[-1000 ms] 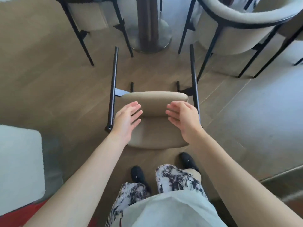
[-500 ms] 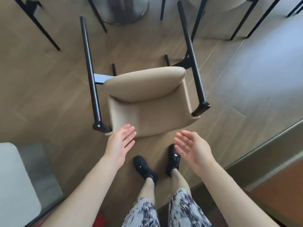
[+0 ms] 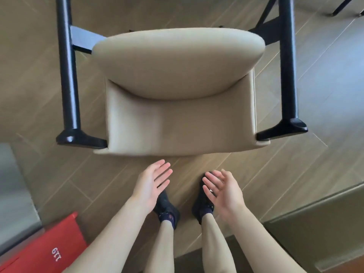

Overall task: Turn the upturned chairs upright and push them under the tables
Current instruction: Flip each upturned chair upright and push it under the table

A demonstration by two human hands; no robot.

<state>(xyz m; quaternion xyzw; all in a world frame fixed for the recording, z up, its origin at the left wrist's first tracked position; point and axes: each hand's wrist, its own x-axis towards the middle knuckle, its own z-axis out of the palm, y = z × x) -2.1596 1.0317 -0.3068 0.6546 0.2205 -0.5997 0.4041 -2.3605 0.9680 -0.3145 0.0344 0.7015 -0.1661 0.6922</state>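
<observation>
A beige upholstered chair [image 3: 177, 99] with black legs lies tipped over on the wooden floor, filling the upper half of the view. Its two black legs [image 3: 68, 71] run along either side, pointing towards me. My left hand [image 3: 151, 182] hovers open just below the chair's near edge, palm turned inward, not touching it. My right hand [image 3: 222, 188] is likewise open and empty, palm facing left, a short way from the chair. Both hands hang above my feet in dark shoes [image 3: 166, 207].
A red object with white digits [image 3: 49, 251] lies at the bottom left, beside a grey surface [image 3: 13, 194] along the left edge. A dark raised ledge [image 3: 325, 223] runs along the bottom right. Thin legs of another chair [image 3: 342, 5] show at the top right.
My view has dropped closer and tilted down, so the chair looms larger. Both hands have pulled back from over the chair's upholstery to below its near edge, still open.
</observation>
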